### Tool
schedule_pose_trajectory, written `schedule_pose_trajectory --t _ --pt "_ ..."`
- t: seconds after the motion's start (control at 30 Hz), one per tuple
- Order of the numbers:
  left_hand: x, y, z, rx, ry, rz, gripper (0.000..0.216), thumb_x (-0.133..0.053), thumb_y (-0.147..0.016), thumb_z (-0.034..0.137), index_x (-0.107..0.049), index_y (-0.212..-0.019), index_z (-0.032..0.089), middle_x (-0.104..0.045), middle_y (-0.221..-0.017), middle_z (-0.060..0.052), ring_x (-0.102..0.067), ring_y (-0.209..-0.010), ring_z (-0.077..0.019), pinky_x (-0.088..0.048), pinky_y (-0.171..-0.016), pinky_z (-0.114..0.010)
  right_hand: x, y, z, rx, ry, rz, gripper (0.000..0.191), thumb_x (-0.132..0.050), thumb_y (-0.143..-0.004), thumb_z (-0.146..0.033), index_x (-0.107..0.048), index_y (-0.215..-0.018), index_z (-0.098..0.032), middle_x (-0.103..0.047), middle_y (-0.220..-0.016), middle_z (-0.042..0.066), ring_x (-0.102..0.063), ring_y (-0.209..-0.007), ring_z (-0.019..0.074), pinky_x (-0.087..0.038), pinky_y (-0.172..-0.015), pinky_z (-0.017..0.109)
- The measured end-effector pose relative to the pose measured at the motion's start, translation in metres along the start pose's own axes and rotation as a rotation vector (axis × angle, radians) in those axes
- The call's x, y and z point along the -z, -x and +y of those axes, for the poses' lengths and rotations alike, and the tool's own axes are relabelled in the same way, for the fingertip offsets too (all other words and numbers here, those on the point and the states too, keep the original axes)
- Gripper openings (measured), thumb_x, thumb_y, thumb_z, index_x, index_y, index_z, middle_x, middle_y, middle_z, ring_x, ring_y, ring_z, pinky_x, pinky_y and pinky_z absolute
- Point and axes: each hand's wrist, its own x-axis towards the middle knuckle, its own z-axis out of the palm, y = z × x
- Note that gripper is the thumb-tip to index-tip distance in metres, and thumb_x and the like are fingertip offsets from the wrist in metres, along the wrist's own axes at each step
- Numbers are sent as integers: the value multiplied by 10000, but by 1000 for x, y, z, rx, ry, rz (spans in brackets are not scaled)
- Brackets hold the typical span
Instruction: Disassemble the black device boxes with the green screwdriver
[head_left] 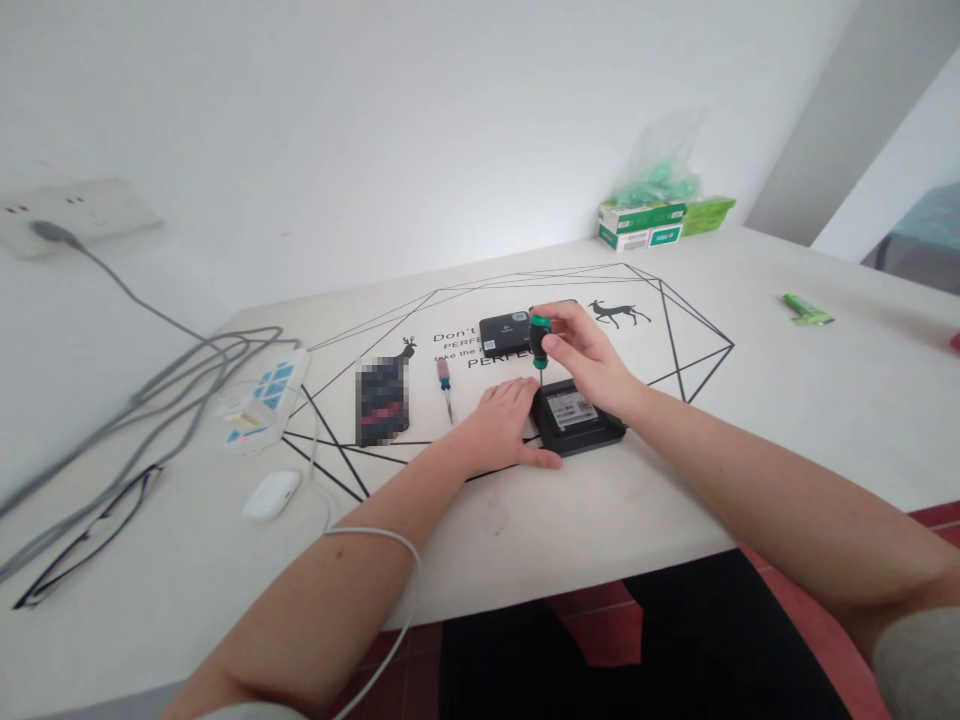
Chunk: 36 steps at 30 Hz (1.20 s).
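My right hand (589, 355) is closed around the green-and-black handle of a screwdriver (539, 348). The tool stands nearly upright, its shaft pointing down at the back left corner of a black square device (589, 438). A white printed label (574, 408) faces up on that device, which lies flat. My left hand (501, 428) holds the device along its left side, fingers at the back corner and thumb along the front. Whether the screwdriver tip sits in a screw is too small to tell.
A second screwdriver (444, 382) lies left of my hands. Behind them is a black flat case (504, 335), partly covered. Left are a power strip (270, 395), cables, glasses (94, 535) and a white earbud case (272, 495). Green-white boxes (641, 225) stand at the back; a green packet (808, 310) lies right.
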Motion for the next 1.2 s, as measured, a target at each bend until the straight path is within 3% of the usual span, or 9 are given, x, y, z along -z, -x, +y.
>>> schedule_pose_trajectory --t 0.1,0.27,0.37,0.47,0.67,0.87,1.03,1.2 --pt "-1 0 -1 0 1 7 1206 -694 -724 877 -321 -1594 128 -414 -1615 -273 -359 -1519 -477 -283 -1229 -618 -1 1 0 -16 -68 -41 340 -568 -1016 -549 -560 -1293 -352 -638 -1133 39 -631 -990 204 -597 -851 411" --pt "-2 0 -2 -19 19 14 1190 -705 -727 864 -334 -1585 128 -434 -1599 -270 -385 -1505 -464 -293 -1227 -612 -1 2 4 87 144 72 425 -754 -904 -513 -593 -1248 -324 -591 -1195 43 -585 -992 198 -550 -953 435" --pt "-2 0 -2 -18 9 15 1189 -693 -730 872 -332 -1588 133 -438 -1596 -270 -387 -1499 -475 -299 -1218 -620 -1 2 2 38 87 4 403 -652 -971 -541 -589 -1312 -336 -603 -1242 63 -599 -1080 222 -560 -948 435" --pt "-2 1 -2 -11 -4 9 1206 -692 -732 878 -338 -1576 92 -423 -1599 -288 -376 -1504 -470 -292 -1229 -600 -2 2 2 -20 -18 -58 377 -531 -1033 -551 -548 -1354 -353 -634 -1140 49 -635 -1057 218 -578 -908 423" --pt "0 0 0 -8 1 7 1166 -721 -731 852 -362 -1555 109 -465 -1570 -261 -420 -1476 -443 -319 -1218 -575 -1 3 7 70 133 38 504 -750 -905 -537 -551 -1315 -324 -583 -1261 58 -606 -985 194 -560 -901 406" --pt "0 0 0 -8 -21 9 1174 -701 -738 862 -355 -1562 99 -447 -1580 -267 -401 -1486 -461 -310 -1220 -586 -1 2 3 1 17 -95 413 -537 -1037 -520 -530 -1419 -363 -631 -1139 50 -634 -1055 225 -584 -914 438" --pt "-1 0 -1 -12 3 12 1174 -696 -739 860 -334 -1585 129 -458 -1579 -254 -403 -1489 -456 -312 -1217 -593 -2 3 7 61 121 3 441 -700 -947 -504 -553 -1333 -350 -605 -1191 45 -615 -921 190 -583 -806 383" --pt "0 1 0 -4 0 -4 1198 -671 -757 864 -292 -1612 114 -404 -1626 -261 -353 -1525 -455 -288 -1234 -590 -1 3 7 50 198 19 474 -677 -951 -485 -544 -1385 -349 -609 -1213 58 -619 -925 200 -591 -784 384"
